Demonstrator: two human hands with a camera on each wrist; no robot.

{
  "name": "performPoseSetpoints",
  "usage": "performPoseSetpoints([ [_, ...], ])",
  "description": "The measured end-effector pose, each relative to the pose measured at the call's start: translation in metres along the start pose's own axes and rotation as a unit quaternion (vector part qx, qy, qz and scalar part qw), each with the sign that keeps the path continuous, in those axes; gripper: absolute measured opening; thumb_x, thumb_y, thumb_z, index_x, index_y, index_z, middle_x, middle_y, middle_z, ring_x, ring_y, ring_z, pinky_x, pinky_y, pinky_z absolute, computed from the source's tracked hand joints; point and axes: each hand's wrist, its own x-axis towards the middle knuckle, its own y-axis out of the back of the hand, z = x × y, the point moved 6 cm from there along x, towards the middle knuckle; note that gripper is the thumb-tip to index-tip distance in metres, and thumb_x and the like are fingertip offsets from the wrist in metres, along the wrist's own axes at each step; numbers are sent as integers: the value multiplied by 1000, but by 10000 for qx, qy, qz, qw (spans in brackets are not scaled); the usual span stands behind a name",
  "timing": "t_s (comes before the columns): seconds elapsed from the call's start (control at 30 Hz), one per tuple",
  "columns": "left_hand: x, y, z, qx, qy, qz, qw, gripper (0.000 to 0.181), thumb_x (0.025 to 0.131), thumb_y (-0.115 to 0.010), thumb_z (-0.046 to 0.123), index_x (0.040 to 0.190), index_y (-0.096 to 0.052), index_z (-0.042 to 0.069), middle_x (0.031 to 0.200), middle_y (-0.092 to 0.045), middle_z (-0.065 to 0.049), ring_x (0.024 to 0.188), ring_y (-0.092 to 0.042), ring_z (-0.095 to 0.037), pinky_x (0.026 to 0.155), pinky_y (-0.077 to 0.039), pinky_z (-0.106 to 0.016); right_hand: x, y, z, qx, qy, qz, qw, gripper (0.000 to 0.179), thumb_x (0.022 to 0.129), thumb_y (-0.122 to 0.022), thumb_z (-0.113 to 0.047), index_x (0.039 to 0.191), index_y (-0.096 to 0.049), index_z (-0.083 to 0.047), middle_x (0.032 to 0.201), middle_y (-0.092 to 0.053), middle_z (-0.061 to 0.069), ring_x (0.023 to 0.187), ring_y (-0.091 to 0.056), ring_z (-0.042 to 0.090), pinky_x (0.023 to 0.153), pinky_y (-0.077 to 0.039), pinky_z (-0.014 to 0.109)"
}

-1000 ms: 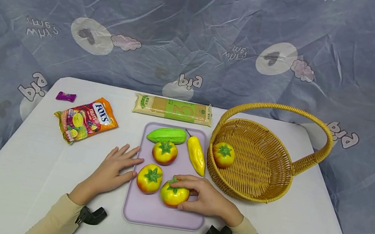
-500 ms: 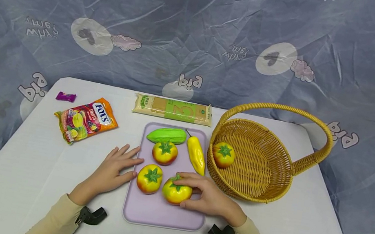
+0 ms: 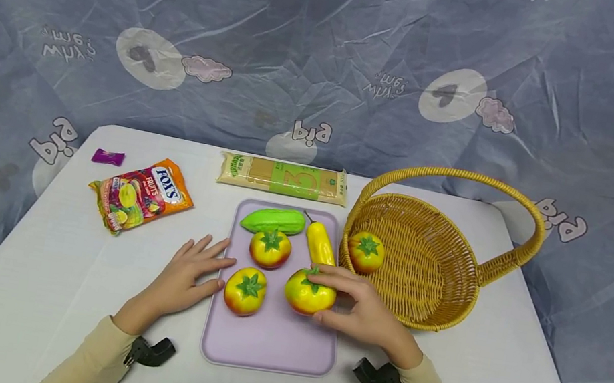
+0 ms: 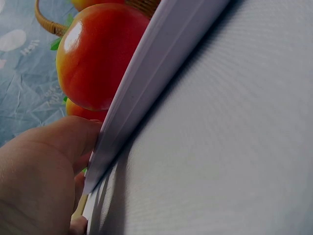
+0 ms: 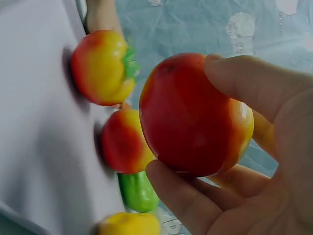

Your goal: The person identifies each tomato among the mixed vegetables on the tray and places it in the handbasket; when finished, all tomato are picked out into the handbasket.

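My right hand (image 3: 368,314) grips a yellow-and-red tomato (image 3: 308,295) with a green leafy top, thumb and fingers round its sides. In the right wrist view this tomato (image 5: 190,117) is held up off the tray. Fingers spread, my left hand (image 3: 179,282) rests at the left rim of the lilac tray (image 3: 268,353). On that tray lie a second tomato (image 3: 245,291) and a third tomato (image 3: 269,249). Behind them are a green ridged vegetable (image 3: 273,220) and a yellow pepper (image 3: 321,241), its lower end hidden by my right hand.
To the right stands a wicker basket (image 3: 460,312) with a tall handle and one tomato (image 3: 366,253) inside. A noodle packet (image 3: 283,178) lies behind the tray. On the left are a FOX'S candy bag (image 3: 141,196) and a small purple wrapped candy (image 3: 108,157).
My right hand has lifted the tomato from the tray and carried it away from me and to the right, toward the basket. The left hand has stayed put.
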Motion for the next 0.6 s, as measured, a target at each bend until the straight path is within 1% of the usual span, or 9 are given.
performPoseSetpoints([
  [0.07,0,0,0,3,-13,4,10000,43,94,-68,33,136,-68,20,160,-46,-10,151,-31,-48,121,-14,-73,-2,6,-4,100,71,182,9998,52,78,-87,-7,127,-71,-9,137,-65,18,132,-59,22,109,-47,22],
  [0.13,0,1,0,6,-16,12,10000,43,94,-69,33,136,-68,20,160,-46,-10,151,-31,-48,121,-14,-73,-4,13,-9,127,237,382,9989,53,76,-87,-4,126,-71,-7,135,-65,20,132,-58,15,107,-47,18],
  [0.2,0,1,0,19,-14,12,10000,43,94,-69,33,136,-68,21,160,-46,-10,151,-31,-48,121,-14,-73,-5,19,-13,179,371,559,9976,54,74,-87,-1,125,-71,-6,136,-64,22,133,-57,9,104,-49,16],
  [0.33,0,2,-1,27,2,27,10000,43,94,-69,33,135,-68,21,160,-46,-9,151,-32,-48,121,-14,-73,-7,33,-17,-6,534,874,9947,57,70,-88,2,125,-71,-5,135,-64,26,135,-53,2,105,-48,14],
  [0.43,0,1,-1,8,5,27,10000,43,94,-69,33,135,-68,21,160,-46,-9,151,-32,-48,121,-14,-73,-10,42,-16,-79,493,1064,9931,58,70,-88,3,125,-70,-3,133,-64,29,136,-51,-1,104,-48,14],
  [0.53,0,0,-1,9,12,4,10000,43,94,-69,33,136,-68,21,160,-45,-9,151,-31,-48,121,-13,-73,-13,51,-12,35,344,1273,9913,57,71,-86,8,125,-69,1,133,-62,32,132,-52,-5,96,-54,14],
  [0.6,0,-1,-2,13,25,-11,10000,44,94,-68,33,136,-67,21,160,-45,-9,152,-31,-48,121,-13,-73,-16,56,-8,130,207,1446,9892,56,72,-83,12,125,-68,5,134,-59,34,129,-52,-8,91,-55,14],
])
